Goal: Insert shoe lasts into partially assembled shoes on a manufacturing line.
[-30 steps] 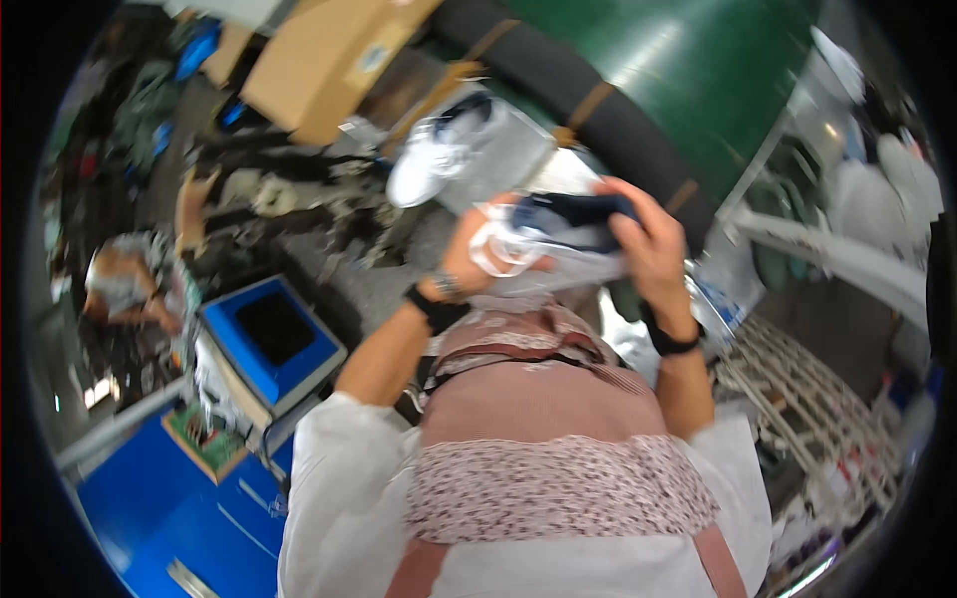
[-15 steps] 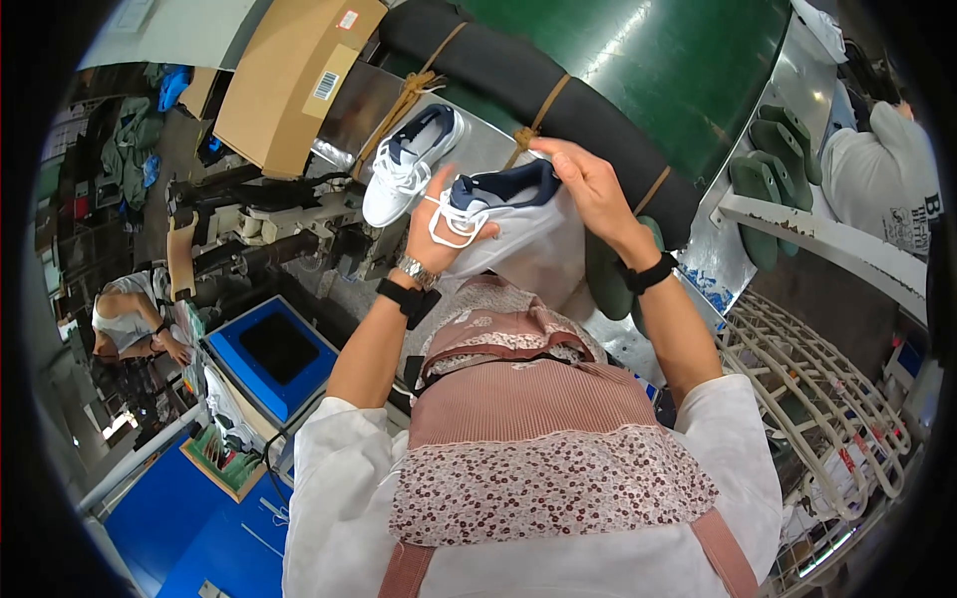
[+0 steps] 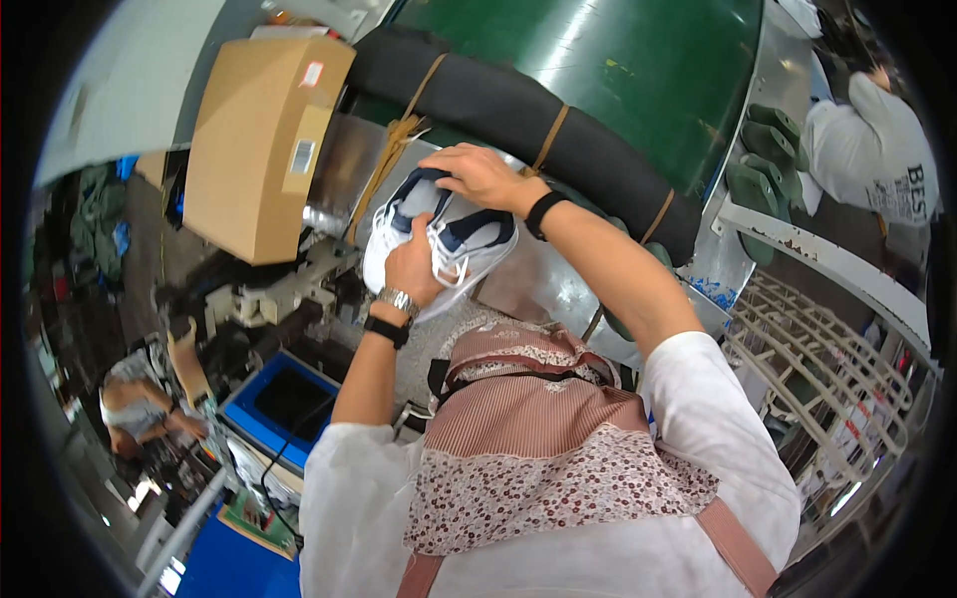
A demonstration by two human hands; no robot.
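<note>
Two white sneakers with navy collars are side by side in front of me, their openings facing up. My left hand (image 3: 414,271) is closed on the near side of the pair, its thumb lying between the left sneaker (image 3: 381,244) and the right sneaker (image 3: 486,257). Most of its other fingers are hidden by the shoes. From the right, my right hand (image 3: 480,179) reaches across above the right sneaker. Its fingers curl over the heel collar of the left sneaker, gripping it. White laces hang loosely on the right shoe.
Beyond the shoes, a black padded roll (image 3: 498,100) tied with cord borders a green belt (image 3: 598,60). A cardboard box (image 3: 244,149) stands at the left. Green shoe lasts (image 3: 763,159) and a wire rack (image 3: 807,369) are at the right. Other people are at both sides.
My right hand has moved left from the right sneaker's heel to the left sneaker's heel. The right sneaker has shifted left against the other one.
</note>
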